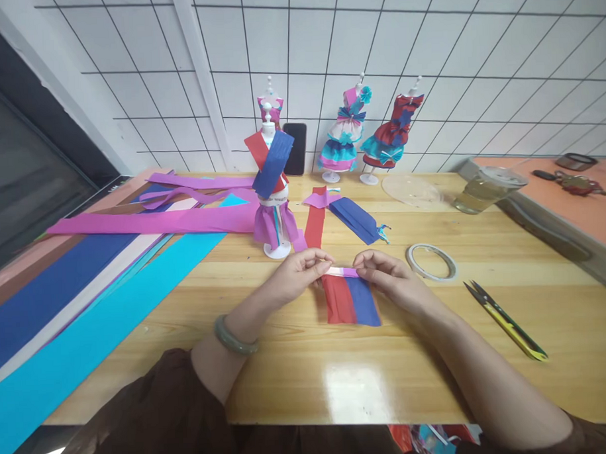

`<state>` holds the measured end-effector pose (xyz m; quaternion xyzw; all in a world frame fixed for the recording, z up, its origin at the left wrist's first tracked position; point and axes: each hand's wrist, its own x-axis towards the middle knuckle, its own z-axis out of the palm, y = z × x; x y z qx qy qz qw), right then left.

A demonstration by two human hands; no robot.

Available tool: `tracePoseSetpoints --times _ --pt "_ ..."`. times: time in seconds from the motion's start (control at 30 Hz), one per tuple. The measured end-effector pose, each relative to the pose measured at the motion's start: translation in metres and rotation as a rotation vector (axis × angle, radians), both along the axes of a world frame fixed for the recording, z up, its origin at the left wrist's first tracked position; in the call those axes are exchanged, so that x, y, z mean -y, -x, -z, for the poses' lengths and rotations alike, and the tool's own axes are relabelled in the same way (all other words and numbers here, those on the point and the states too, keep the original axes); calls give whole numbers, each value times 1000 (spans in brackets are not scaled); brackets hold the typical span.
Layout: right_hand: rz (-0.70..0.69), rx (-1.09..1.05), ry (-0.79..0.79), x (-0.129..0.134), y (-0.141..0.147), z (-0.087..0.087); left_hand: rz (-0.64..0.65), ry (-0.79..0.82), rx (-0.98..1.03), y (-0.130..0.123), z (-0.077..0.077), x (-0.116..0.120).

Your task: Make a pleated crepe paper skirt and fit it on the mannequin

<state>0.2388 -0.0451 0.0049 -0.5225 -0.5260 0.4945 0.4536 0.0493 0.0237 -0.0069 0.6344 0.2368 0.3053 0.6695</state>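
Note:
Between my hands is a red and blue crepe paper piece (352, 301) with a white and purple strip along its top edge. The fingers of my left hand (302, 273) pinch the strip's left end. At the other end, my right hand (387, 274) pinches it near the purple part. The paper hangs down just above the wooden table (289, 386). Beyond my left hand stands a small white mannequin (273, 188), dressed in crossed red and blue paper with a purple skirt. A red strip (315, 226) and a blue strip (355, 220) lie behind my hands.
Crepe paper strips (150, 285) in several colours spread over the left side. On the right are a tape roll (409, 256) and yellow-handled thread snips (508, 322). Dressed mannequins (342, 136), a black phone (295, 149) and a cup (485, 191) stand farther back.

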Motion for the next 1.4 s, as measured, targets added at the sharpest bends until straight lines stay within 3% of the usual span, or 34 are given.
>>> tracePoseSetpoints --times 0.17,0.33,0.6,1.03,1.4 --pt "-10 -108 77 0 -3 4 4 5 12 0 -1 0" --pt "-39 -76 93 0 -4 4 -18 68 -13 2 -2 -1" --pt "-24 7 -25 2 4 3 -89 13 -64 0 1 0" --pt "32 39 -33 -1 2 5 -90 84 -79 3 0 -5" --pt "-72 116 -56 2 3 -2 -108 61 -76 5 -1 -9"
